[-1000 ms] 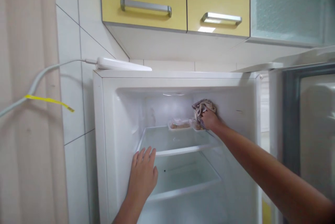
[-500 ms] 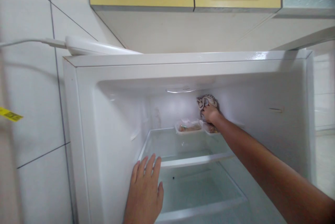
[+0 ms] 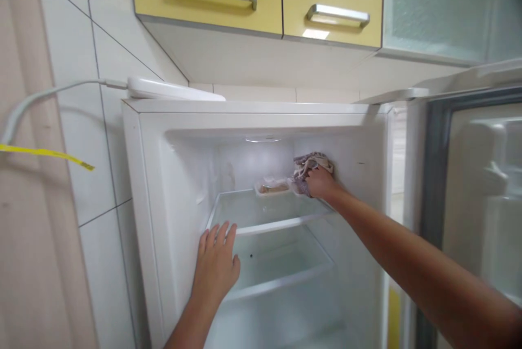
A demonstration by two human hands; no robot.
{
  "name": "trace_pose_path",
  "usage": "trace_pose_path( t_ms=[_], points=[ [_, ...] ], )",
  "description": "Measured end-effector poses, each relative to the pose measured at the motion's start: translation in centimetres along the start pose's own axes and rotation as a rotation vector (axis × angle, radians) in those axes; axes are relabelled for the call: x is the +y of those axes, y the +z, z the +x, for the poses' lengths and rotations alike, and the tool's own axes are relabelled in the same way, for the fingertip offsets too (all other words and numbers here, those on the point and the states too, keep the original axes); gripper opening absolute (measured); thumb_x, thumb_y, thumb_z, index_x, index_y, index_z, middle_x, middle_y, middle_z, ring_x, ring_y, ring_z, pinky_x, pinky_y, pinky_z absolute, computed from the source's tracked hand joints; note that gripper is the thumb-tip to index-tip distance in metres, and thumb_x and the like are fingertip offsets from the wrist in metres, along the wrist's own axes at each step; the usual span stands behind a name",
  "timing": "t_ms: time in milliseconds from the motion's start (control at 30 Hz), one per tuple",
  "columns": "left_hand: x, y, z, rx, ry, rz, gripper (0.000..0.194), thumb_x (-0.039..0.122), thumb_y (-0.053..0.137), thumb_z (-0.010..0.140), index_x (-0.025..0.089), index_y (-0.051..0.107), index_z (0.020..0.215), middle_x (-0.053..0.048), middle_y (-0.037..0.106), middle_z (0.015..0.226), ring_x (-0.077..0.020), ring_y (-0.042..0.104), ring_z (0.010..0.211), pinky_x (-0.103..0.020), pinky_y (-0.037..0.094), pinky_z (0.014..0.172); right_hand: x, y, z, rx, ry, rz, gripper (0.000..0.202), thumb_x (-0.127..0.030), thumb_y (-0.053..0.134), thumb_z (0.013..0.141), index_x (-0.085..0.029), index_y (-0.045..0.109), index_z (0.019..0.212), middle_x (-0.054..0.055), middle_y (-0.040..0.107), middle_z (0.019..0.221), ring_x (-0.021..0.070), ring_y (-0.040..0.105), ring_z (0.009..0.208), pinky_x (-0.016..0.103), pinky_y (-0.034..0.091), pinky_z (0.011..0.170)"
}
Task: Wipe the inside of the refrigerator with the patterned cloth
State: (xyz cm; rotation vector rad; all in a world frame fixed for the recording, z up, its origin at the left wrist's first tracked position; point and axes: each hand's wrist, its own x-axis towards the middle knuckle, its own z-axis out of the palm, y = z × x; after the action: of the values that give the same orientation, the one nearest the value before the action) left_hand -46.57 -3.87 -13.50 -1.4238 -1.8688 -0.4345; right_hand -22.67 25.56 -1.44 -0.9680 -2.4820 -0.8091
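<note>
The right hand (image 3: 322, 182) grasps the cloth (image 3: 309, 168), bunched beyond its curled fingers.

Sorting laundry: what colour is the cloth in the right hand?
Beige and greyish purple cloth, clearest in the head view.

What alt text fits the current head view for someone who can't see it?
Right hand holding a bunched cloth at the back right of an open fridge, above the top shelf. The left hand is open by the shelf's front left; yellow cupboards above.
</note>
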Motion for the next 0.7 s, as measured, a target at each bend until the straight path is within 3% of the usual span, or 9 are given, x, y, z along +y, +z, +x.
trace_pose_path(
  t_ms=[167, 367, 500, 700],
  points=[
    [0.2, -0.6, 0.1, -0.006, 0.003, -0.013, 0.058, 0.017, 0.052, 0.083, 0.014, 0.055, 0.141, -0.015, 0.059, 0.147, -0.0356, 0.05, 0.137, -0.056, 0.032, 0.121, -1.0, -1.2, -5.5, 0.001, -0.006, -0.047, 0.037, -0.018, 0.047, 0.088, -0.012, 0.075, 0.112, 0.02, 0.07, 0.125, 0.0299, 0.059, 0.121, 0.047, 0.03, 0.115],
    [0.2, -1.0, 0.1, 0.005, 0.005, -0.025, 0.057, 0.016, 0.051, 0.084, 0.013, 0.055, 0.141, -0.016, 0.059, 0.146, -0.0359, 0.051, 0.136, -0.056, 0.033, 0.119, -1.7, -1.4, -10.1, -0.042, -0.03, -0.045, 0.04, -0.015, 0.052, 0.081, -0.018, 0.077, 0.111, 0.016, 0.074, 0.122, 0.0304, 0.06, 0.126, 0.047, 0.023, 0.123],
    [0.1, -1.1, 0.1, 0.02, 0.014, -0.024, 0.057, 0.015, 0.05, 0.084, 0.013, 0.056, 0.14, -0.017, 0.06, 0.145, -0.0353, 0.052, 0.135, -0.056, 0.034, 0.119, -1.4, -2.3, -10.6, -0.033, -0.035, -0.047, 0.043, -0.015, 0.054, 0.078, -0.019, 0.076, 0.115, 0.014, 0.074, 0.124, 0.0297, 0.059, 0.128, 0.044, 0.021, 0.125],
    [-0.1, -0.5, 0.1, 0.059, 0.008, -0.018, 0.056, 0.014, 0.051, 0.083, 0.016, 0.058, 0.139, -0.014, 0.062, 0.144, -0.0324, 0.053, 0.134, -0.053, 0.034, 0.119, -0.3, -4.2, -8.1, 0.023, 0.015, -0.079, 0.043, -0.018, 0.056, 0.08, -0.015, 0.073, 0.119, 0.016, 0.066, 0.138, 0.0293, 0.055, 0.133, 0.045, 0.022, 0.125]
  ],
)
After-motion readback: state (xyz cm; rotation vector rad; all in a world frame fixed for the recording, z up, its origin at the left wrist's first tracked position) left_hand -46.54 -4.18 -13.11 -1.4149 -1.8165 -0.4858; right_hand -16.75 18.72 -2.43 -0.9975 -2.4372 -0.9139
